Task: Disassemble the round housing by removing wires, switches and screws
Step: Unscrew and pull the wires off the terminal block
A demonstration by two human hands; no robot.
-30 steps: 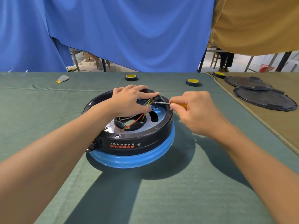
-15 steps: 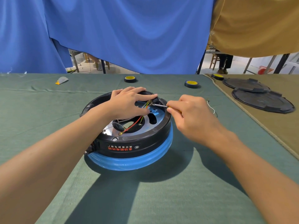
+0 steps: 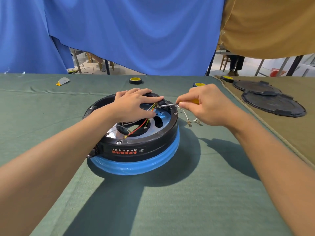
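The round black housing with a blue base ring lies upside down in the middle of the green cloth. Red, yellow and white wires cross its silver inner plate. My left hand lies over the far rim, index finger stretched toward the wire terminals. My right hand grips a screwdriver with a yellow handle; its metal tip points left into the terminals at the far right rim. A loose white wire lies on the cloth just right of the housing, under my right hand.
Two black round covers lie on the tan cloth at right. Tape rolls with yellow cores sit at the back: a first tape roll, a second tape roll, and a third half hidden behind my right hand. A small grey and yellow item is far left.
My right hand has drawn back to the right and lifted a little, showing the yellow handle and the loose white wire beneath it. The left hand stays on the housing.
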